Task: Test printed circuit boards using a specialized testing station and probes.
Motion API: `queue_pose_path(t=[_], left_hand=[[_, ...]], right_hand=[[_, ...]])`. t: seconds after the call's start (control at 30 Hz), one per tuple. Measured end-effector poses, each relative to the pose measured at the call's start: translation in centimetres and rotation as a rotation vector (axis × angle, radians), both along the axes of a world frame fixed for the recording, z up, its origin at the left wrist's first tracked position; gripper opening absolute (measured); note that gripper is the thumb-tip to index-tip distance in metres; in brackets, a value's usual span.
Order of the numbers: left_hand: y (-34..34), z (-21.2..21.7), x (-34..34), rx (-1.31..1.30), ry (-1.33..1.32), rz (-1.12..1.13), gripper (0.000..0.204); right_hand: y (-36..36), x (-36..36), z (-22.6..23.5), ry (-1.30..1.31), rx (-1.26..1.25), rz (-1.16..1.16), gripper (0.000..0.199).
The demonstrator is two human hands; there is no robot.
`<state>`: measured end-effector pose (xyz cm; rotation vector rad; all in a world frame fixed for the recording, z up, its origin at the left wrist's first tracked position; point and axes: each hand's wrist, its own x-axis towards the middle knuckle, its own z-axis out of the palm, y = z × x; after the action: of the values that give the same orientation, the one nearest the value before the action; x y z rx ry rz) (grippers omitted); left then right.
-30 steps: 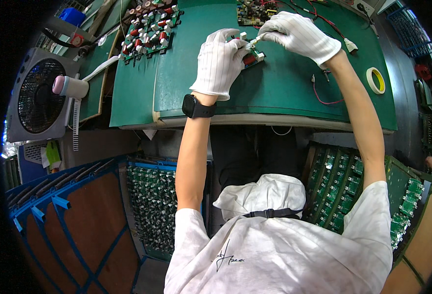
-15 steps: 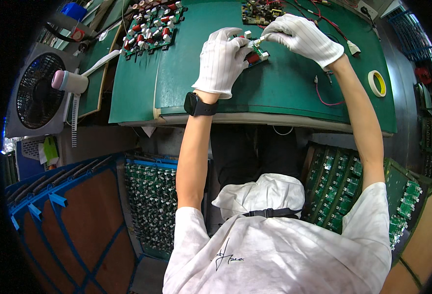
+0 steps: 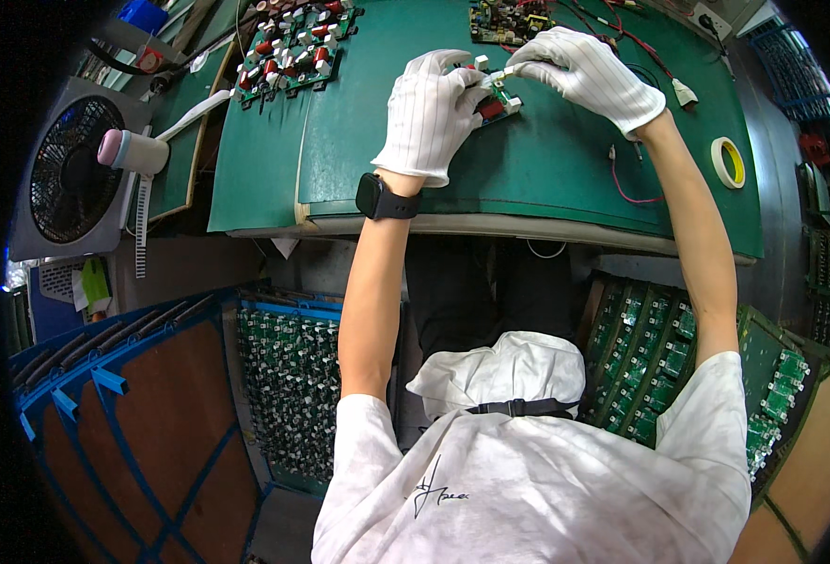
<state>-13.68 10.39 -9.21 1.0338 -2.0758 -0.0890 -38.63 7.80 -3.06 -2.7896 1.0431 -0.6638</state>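
Both of my hands wear white striped gloves and meet over a green bench mat (image 3: 546, 160). My left hand (image 3: 429, 113), with a black watch on its wrist, grips a small green circuit board (image 3: 498, 98) carrying red and white parts. My right hand (image 3: 584, 75) pinches a small white connector at the board's top edge. The board is held just above the mat.
A second board with wires (image 3: 509, 19) lies beyond my hands. A panel of boards with red and white parts (image 3: 292, 52) sits at the far left of the mat. A yellow tape roll (image 3: 733, 162) lies right. A fan (image 3: 71, 179) stands left. Trays of green boards (image 3: 292, 395) flank my lap.
Both hands with the small board have shifted slightly up in the picture, away from me. The grip looks the same.
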Motion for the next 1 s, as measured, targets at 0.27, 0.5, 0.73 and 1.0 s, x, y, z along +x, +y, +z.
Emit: queue_pose_path(t=[0.27,0.5,0.73,1.0], left_hand=[[-0.3,0.5,-0.2,-0.066,-0.044,-0.001,0.02],[-0.8,-0.2,-0.4,-0.129,0.019,-0.063,0.016],[-0.9,0.1,-0.8,-0.101,0.022,-0.087,0.018],[0.0,1.7,0.2,0.098,-0.072,-0.039,0.032]], right_hand=[[-0.2,1.1,1.0,0.091,-0.061,0.03,0.028],[-1.1,0.5,0.1,0.025,-0.023,0.08,0.031],[-1.1,0.3,0.1,0.028,0.035,0.062,0.033],[1.6,-0.7,4.2,-0.167,0.049,-0.114,0.034]])
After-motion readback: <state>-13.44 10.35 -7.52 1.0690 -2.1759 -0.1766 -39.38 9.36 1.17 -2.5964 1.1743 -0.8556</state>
